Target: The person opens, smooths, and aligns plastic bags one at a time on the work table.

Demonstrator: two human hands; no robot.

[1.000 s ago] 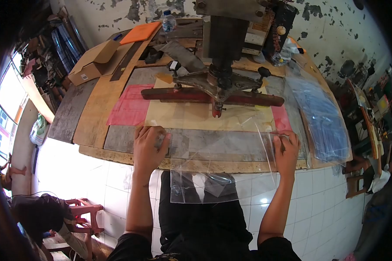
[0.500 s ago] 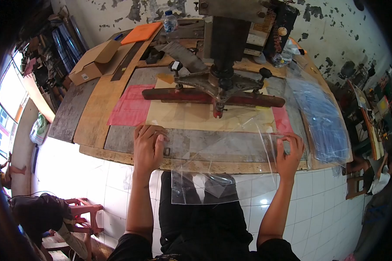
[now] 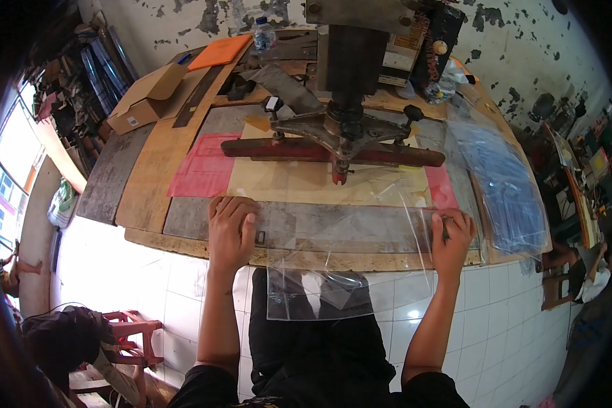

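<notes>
Over tbl edge [image 3: 177, 245], clear sheet [image 3: 296, 299], pts nearward

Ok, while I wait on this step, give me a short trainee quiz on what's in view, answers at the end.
1. True or false: the cardboard box is on the left side of the table.
2. What hangs over the table's near edge?
A) a water bottle
B) a clear plastic sheet
C) a pink sheet
3. Which hand is nearer the pile of bluish plastic?

Key: 1. True. 2. B. 3. The right hand.
</notes>
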